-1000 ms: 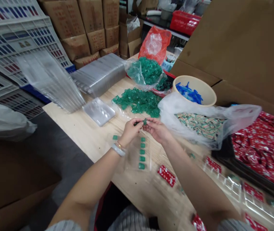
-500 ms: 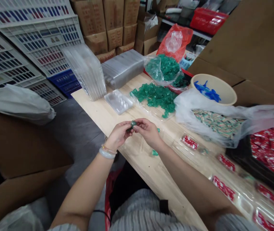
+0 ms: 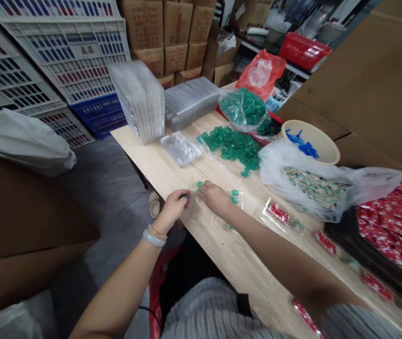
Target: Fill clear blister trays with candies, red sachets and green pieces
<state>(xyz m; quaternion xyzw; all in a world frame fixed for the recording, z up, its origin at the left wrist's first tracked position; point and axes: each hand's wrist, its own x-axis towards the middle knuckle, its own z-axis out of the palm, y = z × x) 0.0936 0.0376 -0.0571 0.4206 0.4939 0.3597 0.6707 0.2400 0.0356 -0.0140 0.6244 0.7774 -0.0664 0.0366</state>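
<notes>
My left hand (image 3: 175,205), with bracelets at the wrist, is closed on a small dark green piece (image 3: 184,197) near the table's front edge. Just to its right, my right hand (image 3: 214,197) has its fingers pressed together over a clear tray, beside a small green piece (image 3: 199,184); whether it grips that piece is hard to tell. Two more green pieces (image 3: 234,196) lie right of my right hand. Beyond the hands is a loose heap of green pieces (image 3: 232,147) on the wooden table (image 3: 144,160). A clear plastic tray (image 3: 180,149) sits left of the heap.
Stacked clear trays (image 3: 140,101) stand at the table's far left corner. A cream bowl (image 3: 330,141) with blue pieces and a plastic bag (image 3: 275,157) of small strips are to the right. Red packets (image 3: 395,221) fill a dark container. A cardboard box (image 3: 28,207) stands at left.
My hands have moved apart. The left keeps the dark green piece, while the right has let go of it and is lower over the clear tray. The camera view has shifted slightly.
</notes>
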